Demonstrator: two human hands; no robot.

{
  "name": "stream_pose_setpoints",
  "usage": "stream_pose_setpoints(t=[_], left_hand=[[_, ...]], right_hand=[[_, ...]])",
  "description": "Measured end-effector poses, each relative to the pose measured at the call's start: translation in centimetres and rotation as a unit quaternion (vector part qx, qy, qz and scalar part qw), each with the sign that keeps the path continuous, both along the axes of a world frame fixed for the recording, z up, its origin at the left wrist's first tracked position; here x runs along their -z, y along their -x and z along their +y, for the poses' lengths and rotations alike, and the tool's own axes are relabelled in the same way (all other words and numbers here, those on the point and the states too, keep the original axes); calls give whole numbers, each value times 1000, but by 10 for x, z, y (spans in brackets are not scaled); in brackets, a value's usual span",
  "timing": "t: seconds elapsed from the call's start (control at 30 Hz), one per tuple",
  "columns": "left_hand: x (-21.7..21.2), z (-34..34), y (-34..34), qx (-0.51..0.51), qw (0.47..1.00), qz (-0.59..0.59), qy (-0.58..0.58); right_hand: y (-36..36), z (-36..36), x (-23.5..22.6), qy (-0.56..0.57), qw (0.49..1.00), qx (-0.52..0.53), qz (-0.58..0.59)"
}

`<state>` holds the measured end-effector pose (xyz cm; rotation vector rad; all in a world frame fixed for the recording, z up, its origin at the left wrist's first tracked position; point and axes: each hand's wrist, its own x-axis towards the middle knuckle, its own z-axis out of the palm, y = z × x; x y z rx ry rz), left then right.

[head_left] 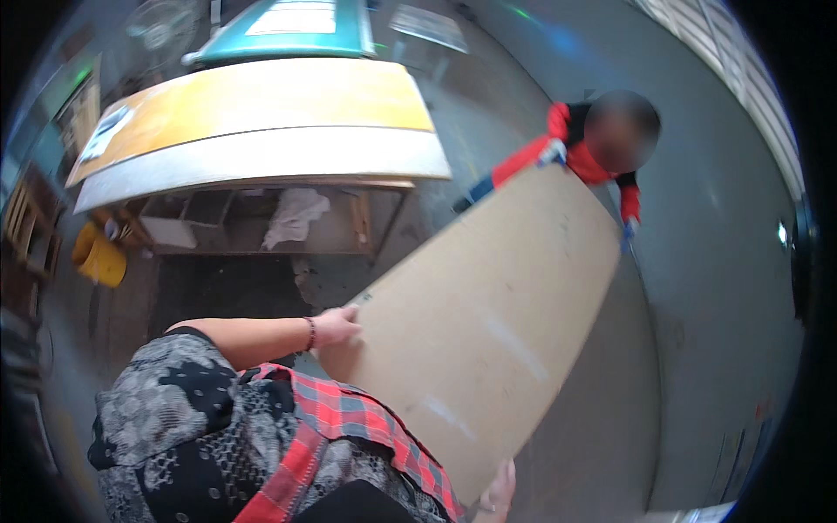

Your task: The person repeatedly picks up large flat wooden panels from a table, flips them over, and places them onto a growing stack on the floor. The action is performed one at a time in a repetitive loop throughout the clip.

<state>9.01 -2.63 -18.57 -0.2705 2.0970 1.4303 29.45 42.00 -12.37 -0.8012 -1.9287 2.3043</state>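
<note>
Board: the big tan board is my landmark; it spans from my waist to a co-worker at its far end, held over the floor.
Left fingers: my left hand grips the board's left edge near me, slightly blurred.
Right fingers: my right hand is clasped on the board's near right corner; its underside grip is hidden.
Far end: the co-worker's gloved hands hold the board's two far corners.
Wall risk: the grey wall runs along the board's right; I judge a swing that way could scrape that edge or pinch a gloved hand.
Counter risk: the counter stands left of the board's far half; turning left too early could knock the white panel overhanging there.
Grip risk: if we two lift or step unevenly, I'd expect the board to twist from my fingers.
Snag risk: the plaid cloth at my waist is right beside the board's near edge and might catch.
Writing: a white sheet, beyond the board to the left, shows printing too small for me to read; the board bears small dark marks, none legible.
Brands: none I can make out on or around the board.
</note>
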Motion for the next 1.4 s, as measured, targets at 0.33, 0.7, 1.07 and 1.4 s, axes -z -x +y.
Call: stream_pose_setpoints(t=[0.33, 0.7, 1.07, 1.4], left_hand=[[-37, -102, 22, -72, 995, 32, -69], [16, -452, 128, -217, 972, 49, 72], [90, -668, 174, -253, 964, -68, -35], [4, -654, 179, -238, 964, 112, -20]], right_hand=[[37, -107, -117, -313, 947, -13, -70], [184, -435, -3, -85, 990, -86, -68], [319, -576, 106, 101, 957, -118, -247], [470, -608, 146, -307, 927, 72, -203]])
